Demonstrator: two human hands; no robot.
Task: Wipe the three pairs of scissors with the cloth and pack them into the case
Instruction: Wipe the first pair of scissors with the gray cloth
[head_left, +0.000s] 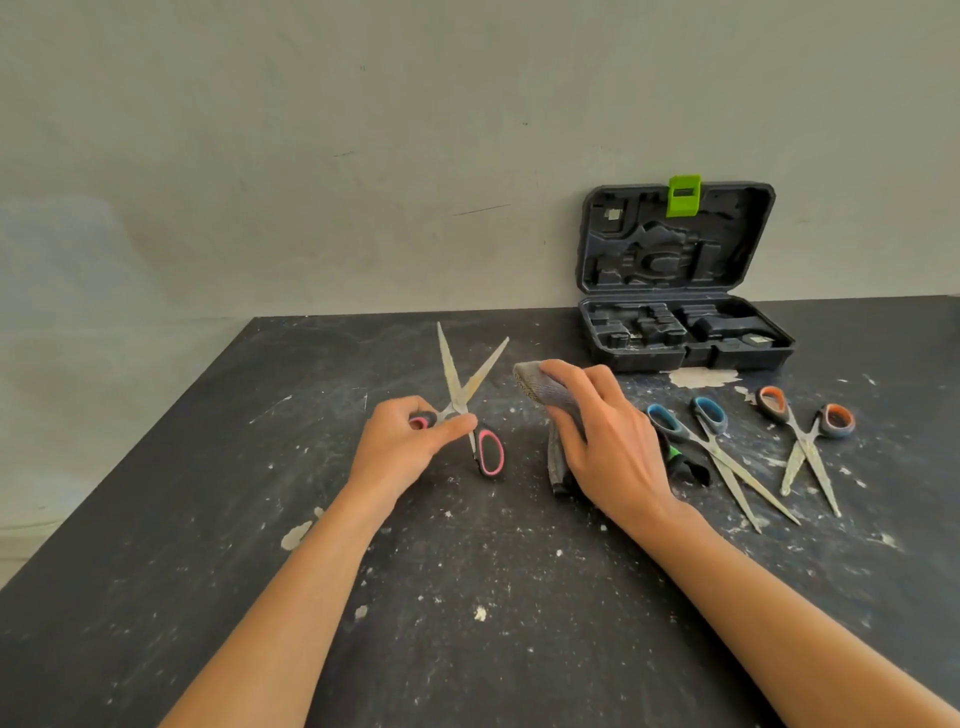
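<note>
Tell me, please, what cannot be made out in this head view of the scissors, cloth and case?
- Black and green object: mostly hidden behind the right hand; what it is cannot be told.
- Cloth: its middle is covered by that hand.
- Pink-handled scissors: one handle loop is hidden in the left hand.
- Case: tray contents too dark to identify.

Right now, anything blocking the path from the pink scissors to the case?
Nothing solid on the table between the pink scissors and the open case. Only the right hand holding the cloth sits roughly on that line.
</note>
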